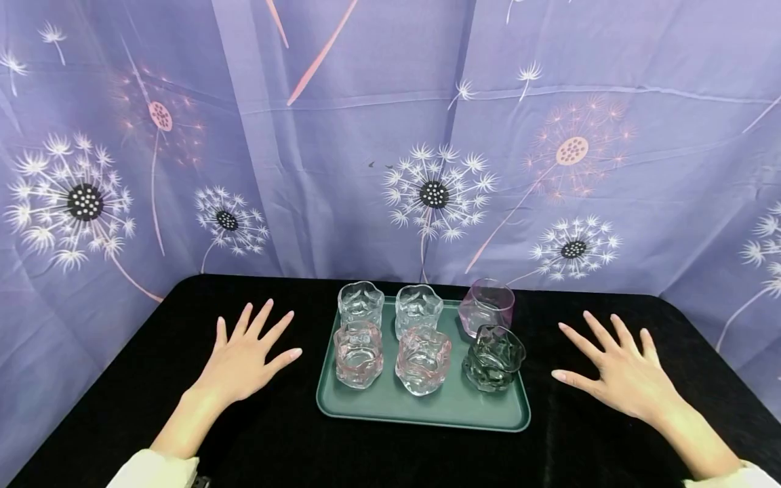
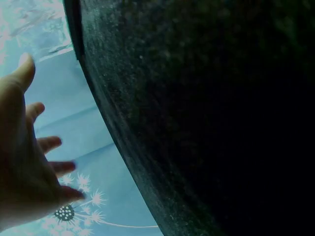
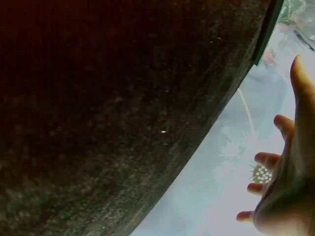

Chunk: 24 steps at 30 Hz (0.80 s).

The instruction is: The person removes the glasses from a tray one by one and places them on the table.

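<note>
Far left, we see purple cloth [image 1: 183, 41] with dandelion prints, hung close around the black counter [image 1: 274, 440]. Left sleeve [image 1: 152, 471] is pale; a small dark thing [image 1: 201, 482] by it is too cropped to tell. Left hand [image 1: 238, 366] sits palm down left of the tray [image 1: 427, 415], well apart; its fingers [image 1: 261, 317] are straight and spread, gripping nothing. Left wrist view shows them against the cloth, apart from the counter.

Tray is mid-counter between the hands, green, six glasses on it in two rows. Left pair: left clear glass [image 1: 361, 303] at back, left pink glass [image 1: 358, 359] in front, covering its lower part. Middle pair: middle clear glass [image 1: 418, 308] at back, middle pink glass [image 1: 424, 362] in front, again overlapping. Right pair: purple glass [image 1: 482, 308] at back, dark glass [image 1: 493, 359] in front, hiding part of its base. All six upright; cloth hangs right behind.

Right hand [image 1: 628, 376] is palm down right of the tray, nearest the dark glass, apart from it; fingers straight, spread, free. Right sleeve [image 1: 726, 478], also pale, is cropped at the corner.
</note>
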Motion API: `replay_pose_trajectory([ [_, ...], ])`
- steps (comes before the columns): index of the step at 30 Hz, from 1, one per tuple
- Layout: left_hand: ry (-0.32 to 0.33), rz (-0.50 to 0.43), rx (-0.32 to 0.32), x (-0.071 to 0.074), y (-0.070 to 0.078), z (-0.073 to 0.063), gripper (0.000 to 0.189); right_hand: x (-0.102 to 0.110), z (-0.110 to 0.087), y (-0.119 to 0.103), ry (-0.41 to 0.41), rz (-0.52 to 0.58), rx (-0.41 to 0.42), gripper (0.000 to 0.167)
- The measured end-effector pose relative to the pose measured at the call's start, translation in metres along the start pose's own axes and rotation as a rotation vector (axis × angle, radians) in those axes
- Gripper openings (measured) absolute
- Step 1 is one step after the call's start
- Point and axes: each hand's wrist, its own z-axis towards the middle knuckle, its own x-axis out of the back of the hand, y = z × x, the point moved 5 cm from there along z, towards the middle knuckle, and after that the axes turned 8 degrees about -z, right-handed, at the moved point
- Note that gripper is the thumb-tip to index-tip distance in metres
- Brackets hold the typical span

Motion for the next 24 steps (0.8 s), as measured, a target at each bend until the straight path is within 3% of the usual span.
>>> replay_pose_trajectory([
  [7, 0.002, -0.215, -0.060, -0.001, 0.007, -0.001, 0.068, 0.009, 0.003, -0.004, -0.009, 0.000, -0.006, 0.080],
  [14, 0.015, -0.429, -0.117, -0.006, 0.019, 0.000, 0.051, 0.022, 0.005, -0.009, 0.042, 0.057, 0.031, 0.078],
  [19, -0.048, -0.565, -0.113, -0.014, 0.026, 0.002, 0.036, 0.031, 0.006, -0.013, 0.083, 0.168, 0.091, 0.072],
  [24, -0.137, -0.603, -0.095, -0.023, 0.030, 0.002, 0.028, 0.040, 0.009, -0.016, 0.051, 0.313, 0.134, 0.064],
])
